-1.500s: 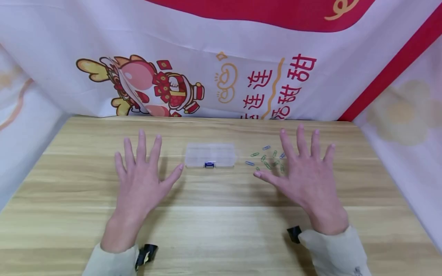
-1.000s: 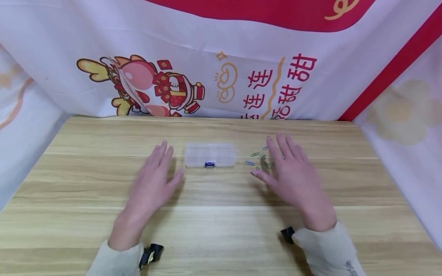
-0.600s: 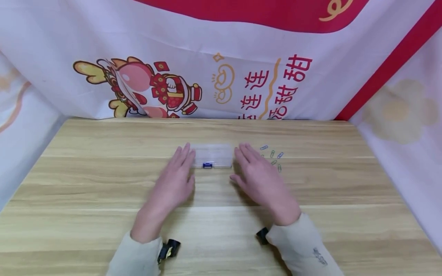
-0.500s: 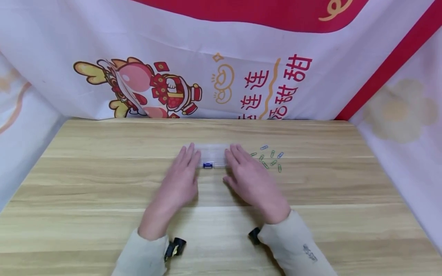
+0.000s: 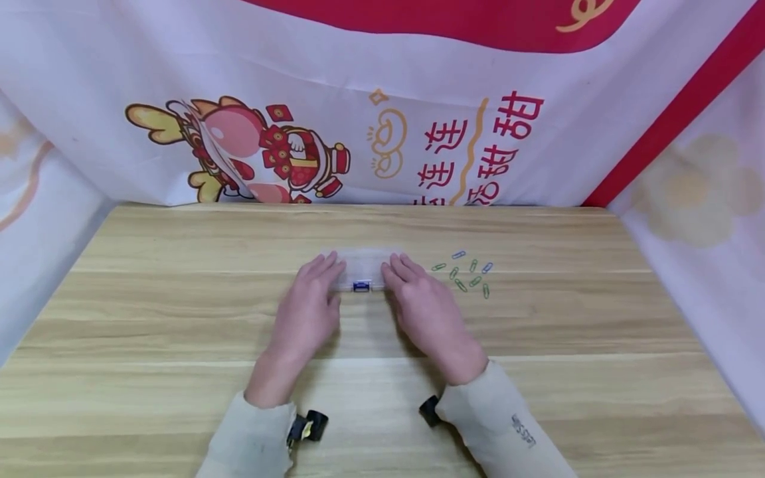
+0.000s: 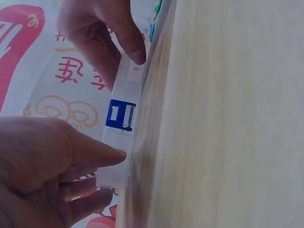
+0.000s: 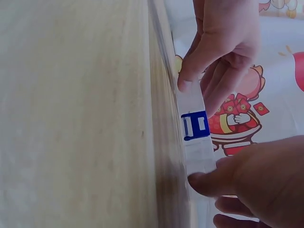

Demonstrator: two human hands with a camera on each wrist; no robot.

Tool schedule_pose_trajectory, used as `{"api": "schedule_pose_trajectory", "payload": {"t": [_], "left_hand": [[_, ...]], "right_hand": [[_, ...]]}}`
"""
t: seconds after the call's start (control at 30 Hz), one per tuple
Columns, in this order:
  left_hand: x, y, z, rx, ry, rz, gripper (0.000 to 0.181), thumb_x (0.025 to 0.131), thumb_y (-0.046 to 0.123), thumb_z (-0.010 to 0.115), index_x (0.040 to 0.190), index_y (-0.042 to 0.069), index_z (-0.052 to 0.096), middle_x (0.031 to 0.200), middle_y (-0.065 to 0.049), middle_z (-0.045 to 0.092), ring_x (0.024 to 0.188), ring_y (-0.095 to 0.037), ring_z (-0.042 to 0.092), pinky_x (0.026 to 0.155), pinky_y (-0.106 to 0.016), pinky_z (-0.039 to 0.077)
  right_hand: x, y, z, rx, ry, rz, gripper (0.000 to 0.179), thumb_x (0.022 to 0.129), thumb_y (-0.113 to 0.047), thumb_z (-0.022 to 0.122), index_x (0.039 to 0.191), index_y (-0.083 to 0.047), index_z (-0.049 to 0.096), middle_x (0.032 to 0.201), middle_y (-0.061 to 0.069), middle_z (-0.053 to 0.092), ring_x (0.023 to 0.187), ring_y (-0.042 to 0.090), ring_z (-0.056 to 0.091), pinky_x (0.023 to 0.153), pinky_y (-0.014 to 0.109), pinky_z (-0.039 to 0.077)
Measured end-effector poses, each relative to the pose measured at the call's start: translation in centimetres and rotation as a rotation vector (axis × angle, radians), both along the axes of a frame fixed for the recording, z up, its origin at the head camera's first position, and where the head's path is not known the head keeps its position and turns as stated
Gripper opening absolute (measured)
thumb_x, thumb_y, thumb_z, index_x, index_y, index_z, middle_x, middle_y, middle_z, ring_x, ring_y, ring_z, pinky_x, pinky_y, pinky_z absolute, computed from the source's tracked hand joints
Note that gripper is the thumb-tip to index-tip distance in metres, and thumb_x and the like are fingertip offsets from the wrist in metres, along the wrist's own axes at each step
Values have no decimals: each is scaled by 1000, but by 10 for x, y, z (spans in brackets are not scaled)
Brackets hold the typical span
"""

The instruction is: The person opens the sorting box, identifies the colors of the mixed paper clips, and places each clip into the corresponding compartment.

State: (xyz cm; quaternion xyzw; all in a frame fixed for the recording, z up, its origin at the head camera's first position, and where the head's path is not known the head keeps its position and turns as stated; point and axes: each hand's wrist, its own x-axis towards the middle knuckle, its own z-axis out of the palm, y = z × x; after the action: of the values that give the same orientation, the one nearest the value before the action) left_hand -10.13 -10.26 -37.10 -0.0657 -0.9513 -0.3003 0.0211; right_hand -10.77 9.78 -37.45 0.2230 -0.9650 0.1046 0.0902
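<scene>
A clear plastic box (image 5: pixel 364 265) with a blue latch (image 5: pixel 361 286) on its front side lies on the wooden table. My left hand (image 5: pixel 307 312) holds its left end, fingers over the lid and thumb (image 6: pixel 114 156) pressed against the front wall. At the opposite end my right hand (image 5: pixel 427 312) grips in the same way, its thumb (image 7: pixel 204 183) on the front wall. In both wrist views the latch shows between the two thumbs. Each end of the lid is partly hidden under fingers.
Several green and blue paper clips (image 5: pixel 460 285) lie scattered on the table (image 5: pixel 538 398) to the right of the box. A white and red printed cloth (image 5: pixel 335 53) hangs behind the table's far edge, with pale cloth on both sides.
Both hands, spread wide and apart at first, have come inward to the box and taken hold of its two ends. The right hand has moved left off the paper clips, which now show.
</scene>
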Motion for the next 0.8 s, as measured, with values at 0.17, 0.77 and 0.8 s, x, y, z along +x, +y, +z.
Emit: {"api": "schedule_pose_trajectory", "payload": {"t": [0.17, 0.77, 0.8], "left_hand": [[1, 4, 1, -24, 44, 39, 52, 92, -6, 76, 142, 3, 67, 160, -14, 57, 152, -38, 50, 121, -56, 49], [-2, -10, 4, 44, 21, -34, 44, 100, 2, 72, 143, 8, 68, 159, -12, 57, 154, -37, 48, 128, -57, 40], [-2, -11, 4, 62, 9, -34, 44, 100, 3, 72, 144, 9, 67, 160, -12, 57, 155, -36, 47, 128, -57, 39]], "right_hand": [[-2, -1, -1, -35, 47, -23, 38, 102, -4, 71, 139, -9, 71, 148, 13, 66, 140, 32, 65, 113, 47, 57], [-5, 4, -7, -141, 120, 17, 40, 95, 2, 76, 133, -8, 75, 142, 16, 71, 135, 34, 68, 112, 47, 58], [-6, 5, -7, -151, 128, 22, 41, 93, 3, 77, 133, -8, 75, 141, 16, 72, 134, 34, 69, 113, 47, 58]]}}
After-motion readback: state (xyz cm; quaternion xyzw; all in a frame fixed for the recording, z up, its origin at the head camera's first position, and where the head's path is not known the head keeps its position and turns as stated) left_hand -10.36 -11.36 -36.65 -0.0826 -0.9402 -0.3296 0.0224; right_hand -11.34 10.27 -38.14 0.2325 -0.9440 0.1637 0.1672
